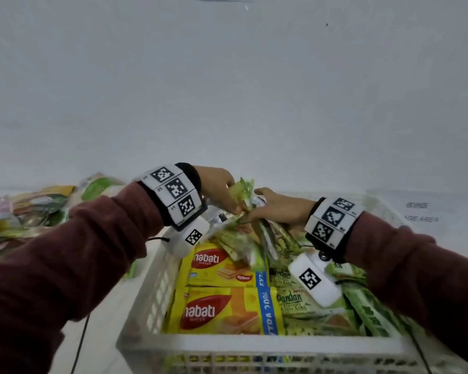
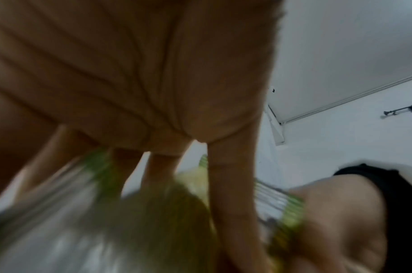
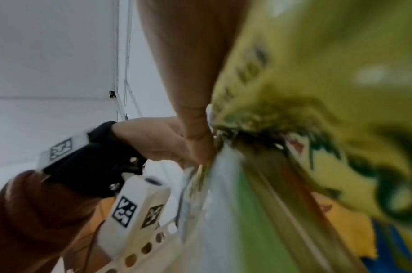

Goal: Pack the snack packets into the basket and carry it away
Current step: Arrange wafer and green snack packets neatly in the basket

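A white perforated basket (image 1: pixel 254 345) stands in front of me, filled with two yellow Nabati wafer packets (image 1: pixel 222 311) on the left and several green Pandan packets (image 1: pixel 291 300) on the right. Over its far half, my left hand (image 1: pixel 222 193) and right hand (image 1: pixel 278 209) together grip a bundle of green packets (image 1: pixel 242 188) that hangs down into the basket. In the left wrist view the left fingers (image 2: pixel 230 184) curl down over the blurred packets (image 2: pixel 106 221). The right wrist view shows the right thumb (image 3: pixel 195 120) pressed on a green-yellow packet (image 3: pixel 316 92), with the left hand (image 3: pixel 153 140) opposite.
A loose pile of snack packets (image 1: pixel 30 211) lies on the white table to the left of the basket. A paper label (image 1: pixel 422 211) lies on the table at the right. A white wall rises behind. The basket rim (image 3: pixel 139 256) shows below the left wrist.
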Action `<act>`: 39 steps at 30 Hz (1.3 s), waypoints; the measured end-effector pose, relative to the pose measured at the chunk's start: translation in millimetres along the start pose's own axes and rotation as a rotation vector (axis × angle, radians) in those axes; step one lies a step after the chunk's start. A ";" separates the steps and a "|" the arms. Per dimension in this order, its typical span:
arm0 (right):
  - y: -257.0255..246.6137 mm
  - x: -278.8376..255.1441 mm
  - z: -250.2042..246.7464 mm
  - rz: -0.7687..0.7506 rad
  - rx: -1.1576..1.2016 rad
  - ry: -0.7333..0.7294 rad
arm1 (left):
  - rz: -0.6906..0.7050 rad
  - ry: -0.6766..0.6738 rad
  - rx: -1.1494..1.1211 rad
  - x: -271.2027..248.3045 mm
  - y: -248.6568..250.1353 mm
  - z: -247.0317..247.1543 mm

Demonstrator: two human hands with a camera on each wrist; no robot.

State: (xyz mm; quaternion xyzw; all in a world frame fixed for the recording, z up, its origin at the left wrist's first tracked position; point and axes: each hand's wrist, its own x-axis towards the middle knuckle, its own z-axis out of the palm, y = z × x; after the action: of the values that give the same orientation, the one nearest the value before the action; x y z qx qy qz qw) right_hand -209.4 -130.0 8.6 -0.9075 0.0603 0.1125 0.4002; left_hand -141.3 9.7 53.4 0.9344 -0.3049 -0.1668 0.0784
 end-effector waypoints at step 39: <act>21.1 -48.0 -33.0 -0.072 -0.151 -0.111 | -0.166 0.327 -0.479 -4.4 -85.5 75.8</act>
State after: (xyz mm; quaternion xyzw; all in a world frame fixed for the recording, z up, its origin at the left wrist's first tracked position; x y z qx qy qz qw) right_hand -255.0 -167.7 27.3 -0.9291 -0.0032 0.1526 0.3370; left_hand -125.5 77.4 -37.3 0.9254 -0.1628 -0.0870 0.3309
